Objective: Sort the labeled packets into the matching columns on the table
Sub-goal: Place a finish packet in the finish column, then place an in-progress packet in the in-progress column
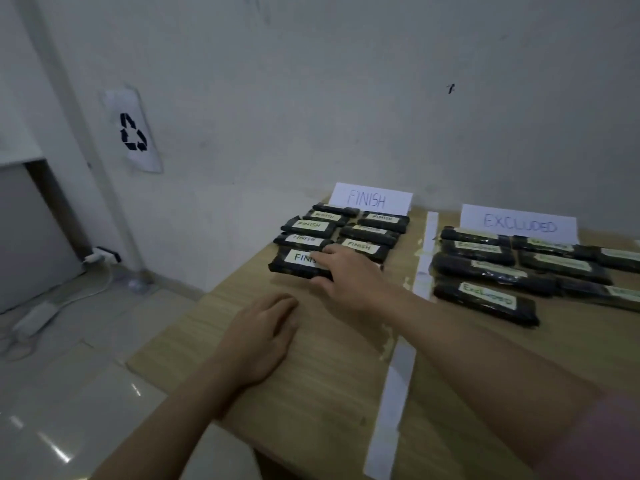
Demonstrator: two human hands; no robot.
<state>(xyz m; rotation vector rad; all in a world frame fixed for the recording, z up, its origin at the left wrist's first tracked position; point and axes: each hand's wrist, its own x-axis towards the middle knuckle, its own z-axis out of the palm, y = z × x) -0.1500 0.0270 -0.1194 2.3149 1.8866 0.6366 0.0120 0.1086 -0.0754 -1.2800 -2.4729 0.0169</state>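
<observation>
Right hand (341, 271) grips, seemingly, nearest FINISH packet (298, 265) under fingers; left hand (258, 336) flat on table (329, 375).

A light wooden desk (332, 375) stands against a scuffed, off-white wall (346, 81). Left of the desk, a paper sheet with a black recycling symbol (133, 132) hangs on that wall. Below the sheet, a power strip (104, 254) lies on the glossy pale tiled floor (69, 393), a white cable (83, 292) trailing from it toward a grey cabinet (27, 230) farther left.
</observation>
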